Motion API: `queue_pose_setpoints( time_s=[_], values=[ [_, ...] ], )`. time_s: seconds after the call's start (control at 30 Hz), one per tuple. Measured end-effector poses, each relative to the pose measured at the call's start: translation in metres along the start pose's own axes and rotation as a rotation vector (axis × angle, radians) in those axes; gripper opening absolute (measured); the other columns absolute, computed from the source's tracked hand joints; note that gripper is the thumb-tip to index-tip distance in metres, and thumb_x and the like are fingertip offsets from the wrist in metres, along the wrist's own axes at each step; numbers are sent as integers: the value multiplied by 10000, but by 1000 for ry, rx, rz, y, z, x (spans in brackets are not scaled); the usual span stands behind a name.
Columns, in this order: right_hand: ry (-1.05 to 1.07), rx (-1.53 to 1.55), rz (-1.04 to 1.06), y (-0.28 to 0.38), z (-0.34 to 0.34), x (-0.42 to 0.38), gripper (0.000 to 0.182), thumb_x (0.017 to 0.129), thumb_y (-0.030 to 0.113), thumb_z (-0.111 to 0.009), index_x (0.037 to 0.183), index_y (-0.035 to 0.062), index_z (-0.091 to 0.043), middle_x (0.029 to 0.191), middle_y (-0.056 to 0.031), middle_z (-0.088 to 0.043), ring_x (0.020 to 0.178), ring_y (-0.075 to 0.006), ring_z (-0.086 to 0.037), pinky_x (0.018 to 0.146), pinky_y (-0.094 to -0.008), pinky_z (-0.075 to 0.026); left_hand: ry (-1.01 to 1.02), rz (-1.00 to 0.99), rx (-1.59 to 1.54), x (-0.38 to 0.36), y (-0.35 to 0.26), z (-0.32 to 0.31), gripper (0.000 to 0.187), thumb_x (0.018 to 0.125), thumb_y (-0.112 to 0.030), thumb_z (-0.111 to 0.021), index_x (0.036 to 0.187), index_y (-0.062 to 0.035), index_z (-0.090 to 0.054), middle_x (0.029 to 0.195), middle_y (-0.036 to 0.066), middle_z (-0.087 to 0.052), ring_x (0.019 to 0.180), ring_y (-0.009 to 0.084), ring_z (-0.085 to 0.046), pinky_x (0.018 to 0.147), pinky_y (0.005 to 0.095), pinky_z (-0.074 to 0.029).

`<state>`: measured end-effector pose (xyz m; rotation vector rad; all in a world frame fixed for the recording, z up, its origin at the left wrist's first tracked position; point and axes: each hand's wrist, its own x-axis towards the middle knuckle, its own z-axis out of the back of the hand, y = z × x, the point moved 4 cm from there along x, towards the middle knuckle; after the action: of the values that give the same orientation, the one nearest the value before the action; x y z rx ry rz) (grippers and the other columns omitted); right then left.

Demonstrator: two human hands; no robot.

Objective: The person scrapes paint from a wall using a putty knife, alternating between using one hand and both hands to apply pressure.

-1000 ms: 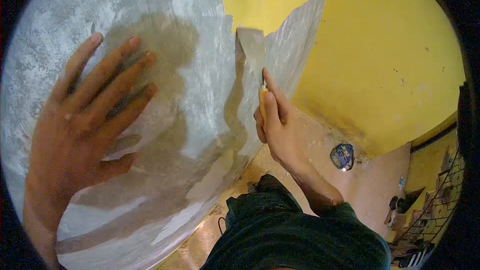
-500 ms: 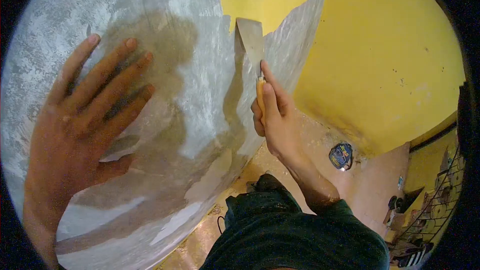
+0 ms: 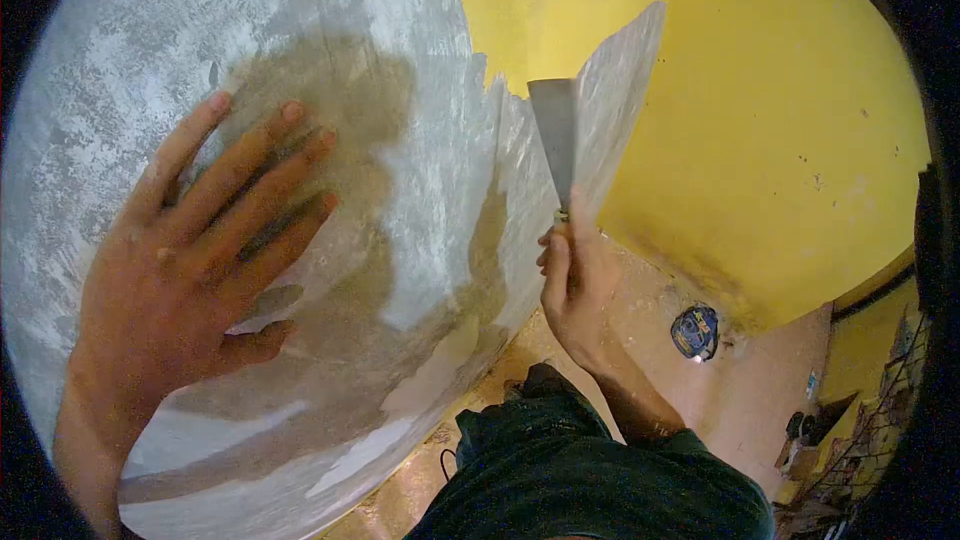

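Note:
A wide scraper (image 3: 556,130) with a thin metal blade points up, its handle wrapped in the fingers of my right hand (image 3: 582,285). The blade's top edge overlaps the ragged border between yellow paint (image 3: 540,10) and the bare grey wall (image 3: 430,170). My left hand (image 3: 180,260) is spread over the grey wall at the left, fingers apart and holding nothing. Its dark shadow falls on the wall around the fingertips.
Another yellow wall (image 3: 770,130) meets the scraped one at a corner on the right. On the floor (image 3: 740,400) sits a dark blue round object (image 3: 694,331) with a light. A metal rack (image 3: 880,420) and shoes (image 3: 797,428) stand at the lower right.
The scraper and my right hand have shifted right and lower along the wall, and the blade has turned. My left hand stays spread; the whole view has shifted slightly.

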<state>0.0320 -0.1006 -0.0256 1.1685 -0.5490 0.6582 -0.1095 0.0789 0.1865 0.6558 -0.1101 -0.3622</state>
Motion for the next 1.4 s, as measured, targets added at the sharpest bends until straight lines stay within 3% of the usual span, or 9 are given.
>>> queue_pose_setpoints(
  time_s=[0.1,0.2,0.5,0.53,0.6,1.03,1.1,1.2,1.4],
  values=[
    [36,-144,154,12,1,5,620,822,-37,-560,1408,89,-402,892,-164,-586,715,-284,-587,614,-351,-494,38,15,31,2,-3,-1,847,473,-369,-767,1253,-118,-554,1425,111,-413,1369,311,-306,1153,531,-175],
    [153,-161,-24,12,0,7,645,807,-35,-568,1405,151,-418,928,-167,-560,748,-306,-591,635,-372,-499,24,22,15,2,-3,2,850,478,-367,-766,1262,-122,-546,1423,114,-415,1366,310,-311,1153,530,-178],
    [196,-185,0,8,-8,12,748,769,-5,-600,1435,242,-362,917,-156,-526,697,-340,-586,614,-414,-510,17,36,27,2,-5,0,838,475,-364,-756,1250,-122,-551,1424,118,-417,1359,309,-326,1151,528,-183],
    [197,-183,3,12,-7,13,748,769,-5,-600,1435,242,-362,917,-156,-526,697,-340,-586,614,-414,-510,18,39,28,2,-5,0,838,475,-364,-756,1250,-122,-551,1424,118,-417,1359,309,-326,1151,528,-183],
    [237,-246,-21,20,-2,14,646,803,-67,-563,1403,126,-422,830,-170,-519,675,-276,-538,596,-367,-464,11,38,37,2,-5,0,816,483,-369,-745,1237,-118,-559,1423,120,-420,1355,313,-333,1148,530,-189],
    [265,-291,9,36,17,30,655,785,-92,-551,1394,114,-425,822,-173,-514,685,-314,-542,619,-397,-459,46,49,37,4,-4,0,778,530,-376,-716,1246,-120,-551,1431,120,-409,1362,315,-320,1141,545,-186],
    [372,-332,1,32,16,21,704,783,-15,-548,1431,186,-362,918,-183,-523,718,-379,-592,608,-441,-495,18,25,42,1,-4,0,821,498,-384,-724,1256,-126,-545,1436,113,-405,1365,315,-315,1147,541,-177],
    [265,-328,43,33,19,35,706,782,-18,-547,1433,174,-353,899,-188,-513,715,-377,-591,605,-440,-494,12,31,14,2,-4,-1,841,476,-380,-735,1255,-126,-547,1436,111,-406,1367,316,-312,1151,535,-171],
    [267,-291,4,38,16,27,630,803,-65,-556,1391,120,-426,817,-165,-517,638,-324,-543,590,-415,-453,1,36,10,2,-4,0,811,495,-348,-747,1251,-130,-552,1437,109,-407,1368,305,-314,1153,527,-173]
  ],
)
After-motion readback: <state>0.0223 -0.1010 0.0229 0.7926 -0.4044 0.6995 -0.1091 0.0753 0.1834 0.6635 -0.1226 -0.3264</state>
